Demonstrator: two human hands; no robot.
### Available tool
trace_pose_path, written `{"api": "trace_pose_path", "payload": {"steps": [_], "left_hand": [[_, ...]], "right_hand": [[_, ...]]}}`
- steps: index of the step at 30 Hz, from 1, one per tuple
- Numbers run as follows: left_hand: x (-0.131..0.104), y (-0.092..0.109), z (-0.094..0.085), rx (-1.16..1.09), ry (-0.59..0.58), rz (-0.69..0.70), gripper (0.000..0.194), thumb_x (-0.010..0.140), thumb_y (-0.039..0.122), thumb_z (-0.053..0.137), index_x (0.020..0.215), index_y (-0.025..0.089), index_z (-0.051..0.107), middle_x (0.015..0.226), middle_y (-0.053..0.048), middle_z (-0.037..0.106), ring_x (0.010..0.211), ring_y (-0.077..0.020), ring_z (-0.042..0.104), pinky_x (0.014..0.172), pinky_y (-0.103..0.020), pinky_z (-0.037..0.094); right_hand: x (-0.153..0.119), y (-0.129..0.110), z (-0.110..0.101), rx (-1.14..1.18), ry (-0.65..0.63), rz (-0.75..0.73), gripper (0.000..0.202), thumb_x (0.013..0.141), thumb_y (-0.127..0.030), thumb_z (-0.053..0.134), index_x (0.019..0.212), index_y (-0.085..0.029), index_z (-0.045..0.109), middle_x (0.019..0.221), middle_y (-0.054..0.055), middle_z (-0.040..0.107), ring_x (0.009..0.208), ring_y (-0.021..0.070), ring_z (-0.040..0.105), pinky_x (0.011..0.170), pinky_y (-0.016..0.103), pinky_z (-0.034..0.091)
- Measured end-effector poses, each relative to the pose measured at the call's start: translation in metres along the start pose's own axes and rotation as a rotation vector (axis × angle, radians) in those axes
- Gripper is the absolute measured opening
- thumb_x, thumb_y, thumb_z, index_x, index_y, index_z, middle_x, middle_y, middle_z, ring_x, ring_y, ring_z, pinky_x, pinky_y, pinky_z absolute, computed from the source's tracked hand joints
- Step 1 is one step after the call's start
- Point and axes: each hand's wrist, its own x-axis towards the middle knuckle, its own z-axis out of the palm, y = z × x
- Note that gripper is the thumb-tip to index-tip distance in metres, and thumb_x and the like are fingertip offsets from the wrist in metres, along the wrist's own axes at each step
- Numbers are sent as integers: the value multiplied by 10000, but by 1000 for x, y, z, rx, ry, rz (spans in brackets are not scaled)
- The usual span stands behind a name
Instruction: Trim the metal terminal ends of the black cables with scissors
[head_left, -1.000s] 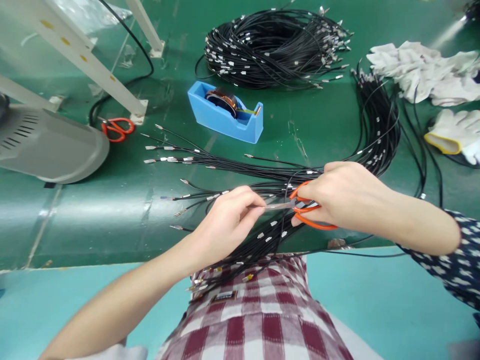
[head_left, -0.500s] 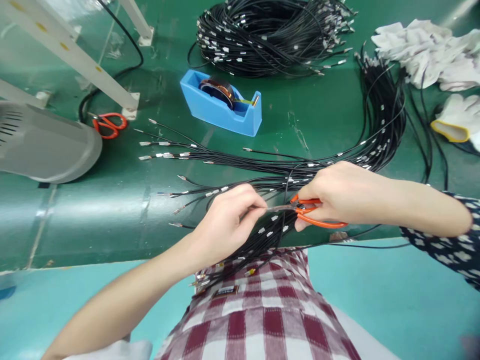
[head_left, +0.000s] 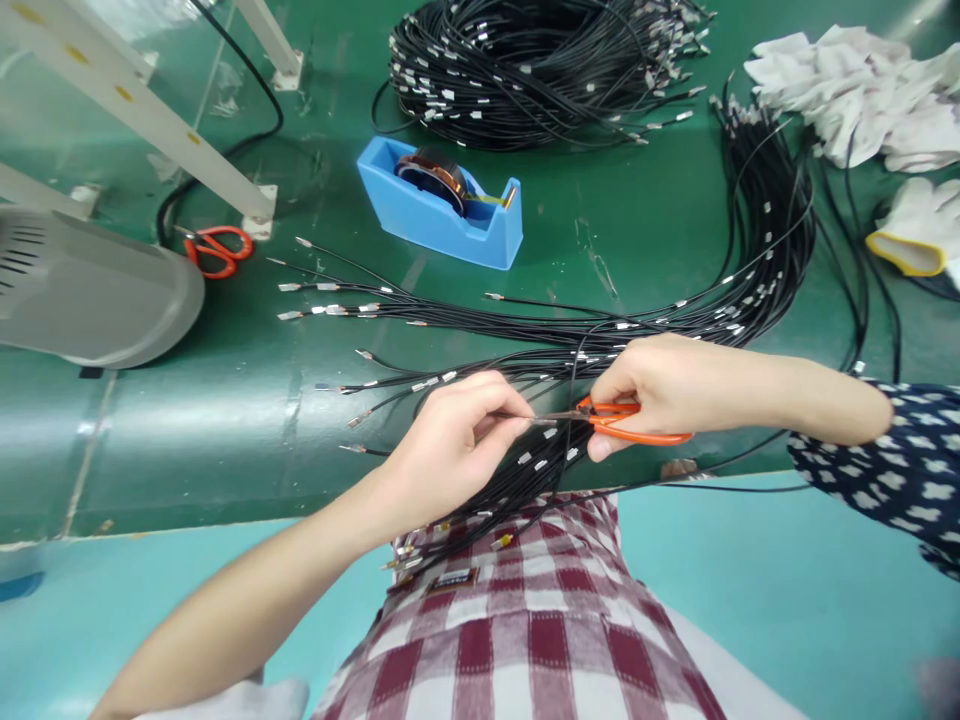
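My right hand point(head_left: 637, 400) is closed round orange-handled scissors point(head_left: 645, 438), their blades pointing left. My left hand point(head_left: 469, 435) has thumb and forefinger pinched together at the blade tips. What lies between those fingers is too small and hidden to make out. Below both hands, a bundle of black cables point(head_left: 517, 480) with white tags hangs over the table edge onto a checked apron point(head_left: 540, 640). Just beyond the hands, more black cables point(head_left: 480, 322) with metal ends lie across the green table point(head_left: 225, 440), curving up on the right.
Behind the cables stands a blue tape dispenser point(head_left: 442, 225) with a brown roll. A large cable coil point(head_left: 525, 90) lies at the back, white gloves point(head_left: 855, 100) at the right. On the left are a grey machine point(head_left: 97, 285), red-handled scissors point(head_left: 217, 250) and a white post point(head_left: 172, 130).
My right hand and the scissors have shifted slightly left, closer to my left fingers. My right forearm has lowered a little. My left hand stays almost still, pinched.
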Motion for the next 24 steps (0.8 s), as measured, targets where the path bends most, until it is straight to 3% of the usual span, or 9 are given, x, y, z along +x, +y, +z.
{"api": "trace_pose_path", "payload": {"steps": [4, 10, 14, 20, 22, 24], "left_hand": [[-1, 2, 1, 46, -8, -4, 150, 892, 78, 562, 823, 152, 673, 773, 0, 627, 717, -110, 559, 627, -226, 414], [-1, 1, 3, 79, 10, 19, 147, 878, 56, 574, 814, 148, 670, 749, 5, 621, 694, -104, 542, 628, -221, 407], [-3, 0, 4, 80, 30, 52, 155, 878, 43, 574, 819, 146, 673, 743, 6, 617, 684, -100, 536, 636, -219, 411], [-7, -1, 4, 52, 26, 59, 152, 878, 44, 583, 823, 150, 678, 757, 5, 629, 675, -98, 545, 630, -215, 418], [-6, -1, 3, 48, 18, 41, 150, 878, 52, 583, 819, 152, 678, 757, 3, 633, 677, -101, 549, 621, -216, 417], [-6, 0, 3, 53, 6, 25, 147, 880, 60, 580, 814, 152, 675, 757, 1, 636, 682, -104, 554, 615, -218, 416]], "right_hand": [[-3, -3, 0, -240, 191, -61, 496, 815, -661, 594, 570, -229, 587, 463, -38, 474, 460, 105, 298, 504, 257, 224], [-6, -12, 2, -362, 234, -30, 412, 839, -522, 602, 544, -235, 625, 473, -5, 564, 462, 124, 374, 531, 267, 231], [-5, -16, 1, -216, 121, 25, 335, 851, -447, 590, 592, -248, 666, 459, -31, 555, 427, 109, 388, 506, 263, 235], [2, -6, 5, 222, -205, 103, 534, 793, -713, 568, 608, -213, 608, 471, -51, 528, 432, 95, 424, 469, 255, 246], [3, -4, 6, 242, -216, 100, 542, 793, -730, 556, 638, -214, 620, 495, -51, 541, 446, 95, 434, 471, 252, 253], [2, -5, 6, 125, -119, 66, 544, 795, -734, 552, 638, -220, 633, 488, -50, 534, 441, 95, 408, 478, 255, 245]]}}
